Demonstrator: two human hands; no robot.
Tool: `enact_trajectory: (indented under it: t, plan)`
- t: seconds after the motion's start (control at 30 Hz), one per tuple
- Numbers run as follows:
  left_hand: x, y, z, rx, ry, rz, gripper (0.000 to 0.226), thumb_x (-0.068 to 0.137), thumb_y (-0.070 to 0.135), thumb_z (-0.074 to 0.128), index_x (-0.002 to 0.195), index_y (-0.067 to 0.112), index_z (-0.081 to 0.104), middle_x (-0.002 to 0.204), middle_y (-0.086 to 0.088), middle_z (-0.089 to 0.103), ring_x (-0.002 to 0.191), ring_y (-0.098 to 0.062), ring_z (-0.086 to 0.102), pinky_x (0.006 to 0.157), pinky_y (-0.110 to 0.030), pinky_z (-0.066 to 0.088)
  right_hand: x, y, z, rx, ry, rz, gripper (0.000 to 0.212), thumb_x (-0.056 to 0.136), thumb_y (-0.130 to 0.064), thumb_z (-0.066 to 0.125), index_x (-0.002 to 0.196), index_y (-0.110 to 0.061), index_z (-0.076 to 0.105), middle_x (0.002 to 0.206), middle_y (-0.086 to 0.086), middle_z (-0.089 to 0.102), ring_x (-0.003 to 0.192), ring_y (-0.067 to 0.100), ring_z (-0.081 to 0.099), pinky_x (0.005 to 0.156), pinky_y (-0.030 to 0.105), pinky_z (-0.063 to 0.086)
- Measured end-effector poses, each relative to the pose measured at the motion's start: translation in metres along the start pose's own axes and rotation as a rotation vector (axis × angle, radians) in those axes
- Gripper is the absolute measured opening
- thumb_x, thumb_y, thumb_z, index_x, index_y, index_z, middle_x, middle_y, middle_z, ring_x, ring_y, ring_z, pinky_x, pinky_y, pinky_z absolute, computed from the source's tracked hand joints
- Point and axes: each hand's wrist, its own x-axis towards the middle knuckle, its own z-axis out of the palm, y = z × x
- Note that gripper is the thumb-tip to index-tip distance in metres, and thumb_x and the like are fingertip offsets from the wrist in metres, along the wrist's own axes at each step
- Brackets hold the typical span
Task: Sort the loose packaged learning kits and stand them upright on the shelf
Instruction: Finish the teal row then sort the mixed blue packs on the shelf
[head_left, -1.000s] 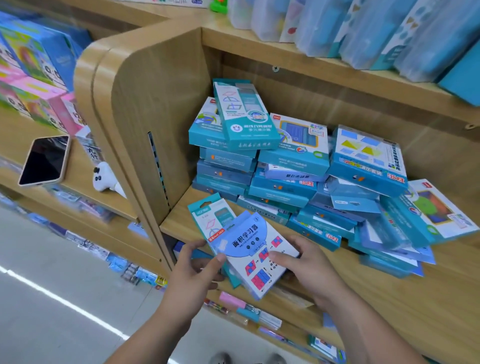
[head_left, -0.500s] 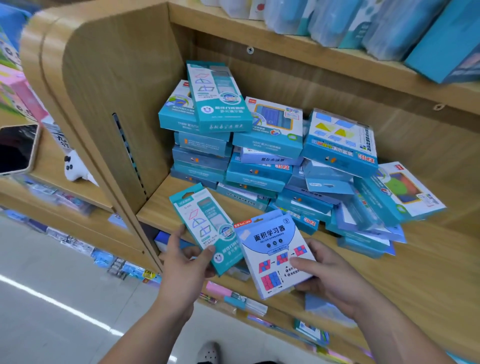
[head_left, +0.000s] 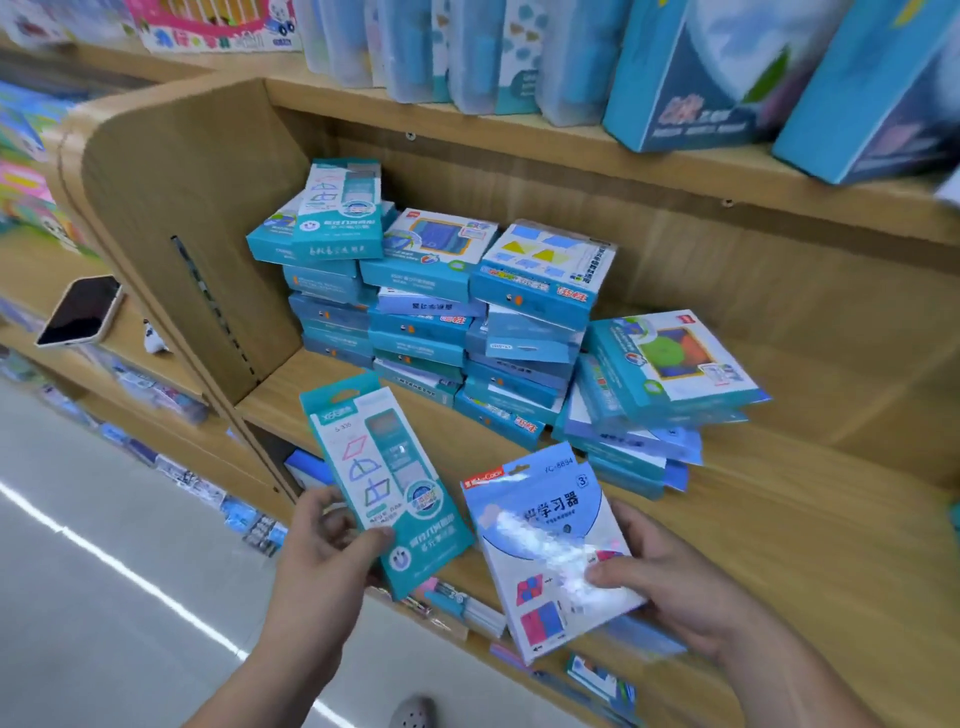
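My left hand (head_left: 324, 551) grips a tall teal kit box (head_left: 382, 483) printed with line shapes, held in front of the shelf edge. My right hand (head_left: 670, 577) holds a white-and-blue flat kit pack (head_left: 550, 545) with red and blue squares, thumb on its face. The two packs are apart, side by side. Behind them on the wooden shelf board (head_left: 779, 519) lies a messy pile of blue kit boxes (head_left: 467, 332), stacked flat in several columns, one tilted box (head_left: 670, 364) at the right.
A wooden side panel (head_left: 197, 223) closes the shelf on the left. The upper shelf (head_left: 571, 145) carries upright blue boxes and clear packs. A phone (head_left: 80, 312) lies on the neighbouring shelf at left. Bare shelf board shows right of the pile. Floor below.
The two packs, overlapping a second ago, have been pulled apart: the teal box went left with my left hand, the white pack right with my right hand. The view swung a little.
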Motion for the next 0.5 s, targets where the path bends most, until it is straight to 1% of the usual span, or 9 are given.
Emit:
enact_trajectory:
  t: [0.03,0.1,0.2,0.23,0.3,0.37,0.4,0.43,0.5]
  plan:
    - [-0.011,0.000,0.009,0.004,-0.002,0.030,0.033,0.089,-0.011,0.059,0.109,0.014,0.052,0.091,-0.008,0.075,0.078,-0.029,0.074,0.049,-0.032,0.055,-0.010,0.003,-0.010,-0.006,-0.005,-0.008,0.070,0.060,-0.001,0.076,0.127,-0.009,0.056,0.119,0.016,0.071,0.109,0.038,0.068,0.095,0.054,0.052]
    - [-0.033,0.000,0.030,0.008,-0.019,0.092,0.036,0.088,-0.015,0.058,0.108,0.014,0.050,0.092,-0.006,0.076,0.079,-0.027,0.074,0.048,-0.027,0.053,-0.031,0.010,-0.033,-0.009,-0.004,-0.021,0.066,0.063,0.003,0.073,0.126,-0.008,0.056,0.118,0.016,0.072,0.107,0.037,0.069,0.091,0.051,0.056]
    - [-0.067,-0.002,0.064,-0.012,-0.068,0.176,0.039,0.086,-0.021,0.055,0.104,0.013,0.050,0.093,-0.005,0.077,0.075,-0.018,0.073,0.050,-0.023,0.054,-0.062,0.019,-0.068,-0.008,0.031,-0.053,0.062,0.065,0.005,0.072,0.124,-0.006,0.059,0.118,0.016,0.072,0.108,0.038,0.069,0.095,0.053,0.054]
    - [-0.077,-0.002,0.074,-0.028,-0.083,0.189,0.041,0.085,-0.023,0.054,0.105,0.012,0.049,0.093,-0.005,0.077,0.074,-0.016,0.073,0.052,-0.024,0.055,-0.072,0.022,-0.080,0.001,0.048,-0.066,0.060,0.065,0.005,0.072,0.123,-0.006,0.059,0.118,0.016,0.072,0.109,0.038,0.069,0.096,0.055,0.053]
    - [-0.093,-0.003,0.094,-0.046,-0.123,0.204,0.043,0.083,-0.023,0.059,0.108,0.010,0.049,0.096,-0.008,0.077,0.075,-0.018,0.073,0.058,-0.034,0.059,-0.089,0.026,-0.101,0.034,0.080,-0.098,0.059,0.067,0.004,0.074,0.123,-0.006,0.060,0.119,0.017,0.072,0.110,0.039,0.068,0.097,0.055,0.052]
    - [-0.101,-0.004,0.112,-0.023,-0.163,0.210,0.045,0.080,-0.018,0.067,0.109,0.011,0.049,0.098,-0.008,0.077,0.080,-0.023,0.072,0.069,-0.046,0.056,-0.103,0.027,-0.119,0.040,0.165,-0.152,0.058,0.068,0.004,0.077,0.123,-0.005,0.060,0.118,0.015,0.072,0.109,0.034,0.069,0.092,0.047,0.056]
    - [-0.104,-0.003,0.121,-0.019,-0.184,0.211,0.043,0.081,-0.017,0.066,0.110,0.011,0.049,0.099,-0.008,0.077,0.084,-0.027,0.072,0.073,-0.048,0.054,-0.108,0.027,-0.127,0.041,0.228,-0.180,0.056,0.071,0.007,0.079,0.122,-0.005,0.060,0.116,0.013,0.074,0.107,0.029,0.071,0.086,0.039,0.059]
    - [-0.106,-0.001,0.130,-0.016,-0.206,0.211,0.041,0.084,-0.017,0.062,0.112,0.011,0.049,0.100,-0.008,0.077,0.088,-0.031,0.071,0.074,-0.049,0.053,-0.112,0.026,-0.135,0.046,0.295,-0.205,0.052,0.074,0.010,0.078,0.121,-0.006,0.060,0.114,0.010,0.075,0.103,0.024,0.072,0.079,0.030,0.060]
    - [-0.109,0.003,0.149,0.002,-0.252,0.218,0.037,0.088,-0.015,0.057,0.114,0.010,0.049,0.101,-0.009,0.076,0.089,-0.037,0.068,0.066,-0.045,0.051,-0.116,0.024,-0.146,0.065,0.433,-0.250,0.043,0.080,0.009,0.074,0.117,-0.008,0.060,0.107,0.005,0.077,0.096,0.016,0.074,0.071,0.020,0.058]
